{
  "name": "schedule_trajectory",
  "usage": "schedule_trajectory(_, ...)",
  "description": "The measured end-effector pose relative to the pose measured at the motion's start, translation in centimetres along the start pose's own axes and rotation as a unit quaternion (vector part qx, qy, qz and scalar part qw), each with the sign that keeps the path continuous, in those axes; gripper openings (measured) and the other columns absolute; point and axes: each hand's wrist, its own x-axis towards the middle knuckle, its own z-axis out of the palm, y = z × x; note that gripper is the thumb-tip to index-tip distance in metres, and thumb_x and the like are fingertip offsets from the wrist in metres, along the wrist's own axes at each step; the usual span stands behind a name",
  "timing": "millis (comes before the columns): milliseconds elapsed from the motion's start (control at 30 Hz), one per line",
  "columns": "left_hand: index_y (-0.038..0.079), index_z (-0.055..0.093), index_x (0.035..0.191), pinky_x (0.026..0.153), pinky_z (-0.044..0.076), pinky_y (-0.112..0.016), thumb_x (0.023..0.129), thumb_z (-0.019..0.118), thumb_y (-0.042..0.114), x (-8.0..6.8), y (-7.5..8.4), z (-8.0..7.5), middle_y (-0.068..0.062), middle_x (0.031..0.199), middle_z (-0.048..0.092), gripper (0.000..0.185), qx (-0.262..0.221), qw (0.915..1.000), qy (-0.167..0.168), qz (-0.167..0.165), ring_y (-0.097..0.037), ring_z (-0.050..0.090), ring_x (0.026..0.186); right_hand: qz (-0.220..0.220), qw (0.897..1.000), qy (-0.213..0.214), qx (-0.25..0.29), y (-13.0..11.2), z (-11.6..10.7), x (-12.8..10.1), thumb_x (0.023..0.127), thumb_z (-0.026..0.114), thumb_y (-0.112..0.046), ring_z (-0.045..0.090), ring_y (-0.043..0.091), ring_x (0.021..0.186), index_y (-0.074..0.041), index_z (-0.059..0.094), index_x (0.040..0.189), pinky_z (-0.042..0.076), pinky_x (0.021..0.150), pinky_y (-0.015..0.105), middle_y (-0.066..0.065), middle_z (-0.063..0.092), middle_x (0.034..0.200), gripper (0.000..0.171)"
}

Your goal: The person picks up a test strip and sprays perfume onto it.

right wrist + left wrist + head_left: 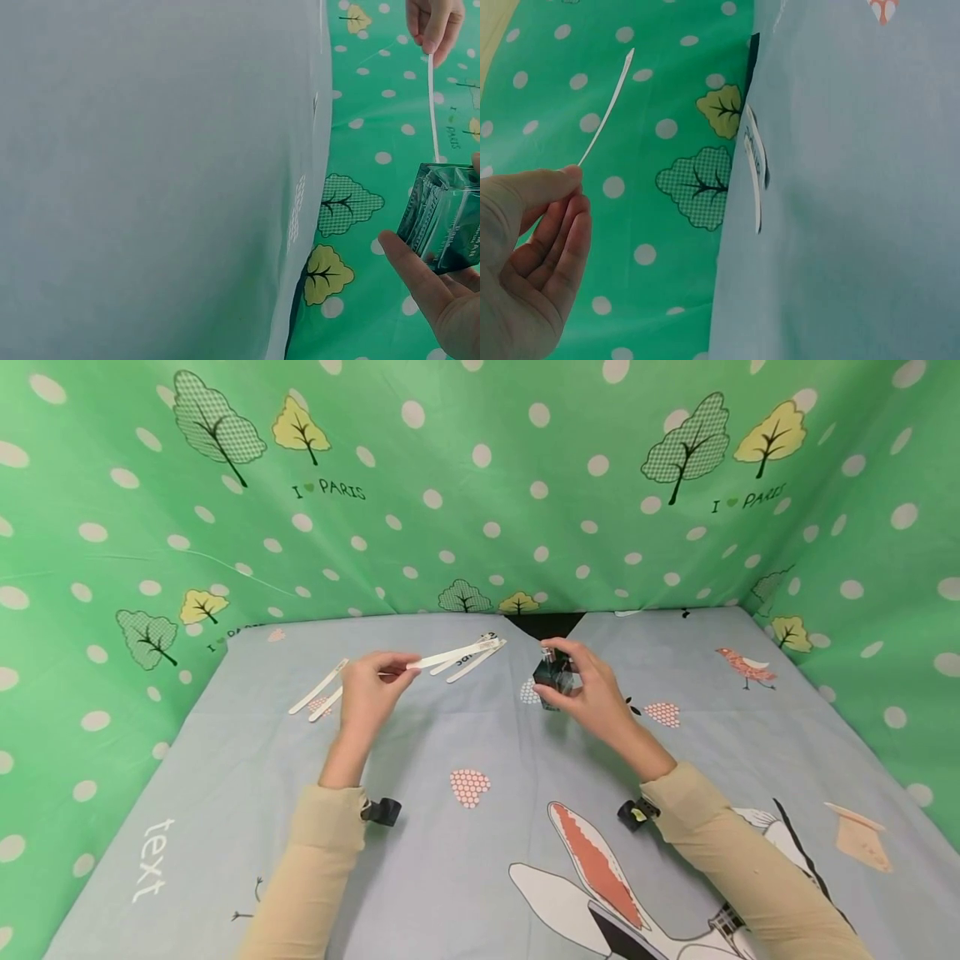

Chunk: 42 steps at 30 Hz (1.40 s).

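Left hand (367, 689) pinches 1 end of a thin white paper strip (457, 653) between thumb and fingertips, holding it above the table so that its free end points right and slightly far, toward the bottle. The left wrist view shows the same strip (607, 109) rising from the pinched fingers (559, 225). Right hand (588, 689) curls its fingers and thumb around a small dark glass bottle (553, 675), held upright just above the cloth, a little right of the table's middle. Seen from the right wrist, that bottle (442, 217) is square-sided and see-through.

On the grey-blue printed tablecloth (420, 860), more loose strips lie: some (322, 692) left of the left hand, others (476, 660) beneath the held strip, near the far edge. Green polka-dot fabric walls (480, 485) with tree prints close in the far, left and right sides.
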Motion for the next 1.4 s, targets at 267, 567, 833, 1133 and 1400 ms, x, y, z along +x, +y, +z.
schedule_trajectory(267, 0.005, 0.078, 0.103, 0.072, 0.055, -0.013, 0.086, 0.078, 0.010, 0.1, 0.4, 0.5, -0.014, 0.095, 0.076, 0.017, -0.008, 0.9999, -0.006, 0.006, -0.024, 0.073, 0.084, -0.003, 1.000, -0.001, -0.001, 0.0, 0.2, 0.0, 0.084, 0.080, -0.013, 0.068, 0.038, 0.100, -0.019, 0.051, 0.138, 0.059, 0.055, 0.026, 0.015, 0.057, 0.133, 0.061)
schedule_trajectory(567, 0.005, 0.078, 0.102, 0.076, 0.061, -0.035, 0.087, 0.077, 0.010, 0.1, 0.9, 0.6, -0.014, 0.095, 0.076, 0.017, -0.004, 0.9999, -0.005, 0.013, -0.024, 0.073, 0.084, -0.001, 1.000, -0.006, 0.002, -0.1, 0.2, 0.0, 0.085, 0.080, -0.012, 0.067, 0.039, 0.101, -0.019, 0.050, 0.138, 0.059, 0.056, 0.027, 0.014, 0.058, 0.132, 0.062)
schedule_trajectory(833, 0.005, 0.078, 0.102, 0.077, 0.062, -0.035, 0.086, 0.077, 0.009, 0.1, 1.2, 0.9, -0.014, 0.095, 0.076, 0.016, -0.003, 0.9998, -0.009, 0.017, -0.024, 0.073, 0.085, -0.002, 1.000, -0.006, -0.006, 0.0, 0.3, 0.0, 0.085, 0.080, -0.014, 0.067, 0.037, 0.099, -0.020, 0.050, 0.138, 0.059, 0.056, 0.027, 0.013, 0.058, 0.133, 0.062)
schedule_trajectory(1133, 0.005, 0.078, 0.102, 0.077, 0.062, -0.035, 0.087, 0.077, 0.010, 0.1, 1.4, 1.3, -0.014, 0.095, 0.076, 0.016, -0.003, 0.9997, -0.014, 0.017, -0.025, 0.073, 0.085, -0.032, 0.998, -0.006, -0.047, -0.2, 0.4, 0.1, 0.084, 0.081, -0.017, 0.065, 0.032, 0.099, -0.018, 0.051, 0.136, 0.061, 0.061, 0.036, 0.013, 0.061, 0.129, 0.060)
schedule_trajectory(1400, 0.005, 0.079, 0.102, 0.076, 0.062, -0.034, 0.087, 0.077, 0.010, 0.2, 1.8, 1.6, -0.015, 0.095, 0.076, 0.016, -0.002, 0.9997, -0.015, 0.019, -0.025, 0.073, 0.084, -0.019, 0.997, 0.016, -0.078, -0.1, 0.5, 0.3, 0.086, 0.079, -0.023, 0.064, 0.033, 0.109, -0.019, 0.051, 0.136, 0.059, 0.078, 0.049, 0.013, 0.062, 0.131, 0.057)
